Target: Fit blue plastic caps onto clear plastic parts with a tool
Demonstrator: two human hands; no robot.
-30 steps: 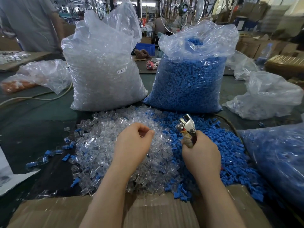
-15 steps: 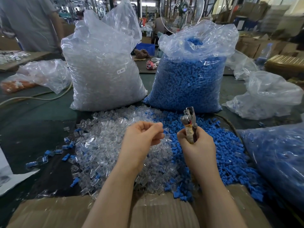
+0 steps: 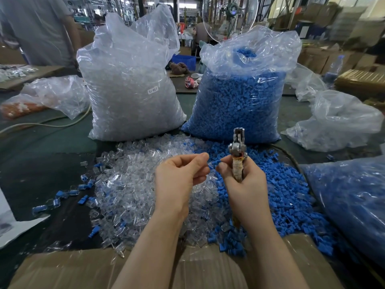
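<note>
A: Which step is judged to be in hand?

B: The mating of 1 cap with 1 clear part. A clear part is pinched at the fingertips of the left hand, the other fingers being curled in. A blue cap is pinched between thumb and forefinger of the right hand, while the tool is gripped by the remaining fingers, its metal head pointed toward 12 o'clock.

A: How are the 2 pieces placed against each other?

B: They are held end to end between the hands, the clear part at 9 o'clock of the cap. Whether they are touching or already partly seated cannot be told.

A: And the stock?

B: The heap of clear parts is spread under the left hand and out toward 9 o'clock; the heap of blue caps is spread under the right hand and toward 3 o'clock. At 12 o'clock 2 sacks are stood: the clear sack at 11, the blue sack at 1. A cardboard box is seen at 6 o'clock.

A: What is called for next?

B: Probably the cap is to be aligned squarely on the clear part, then the pair brought into the tool's head and squeezed. A skewed cap is the likely fault.
</note>
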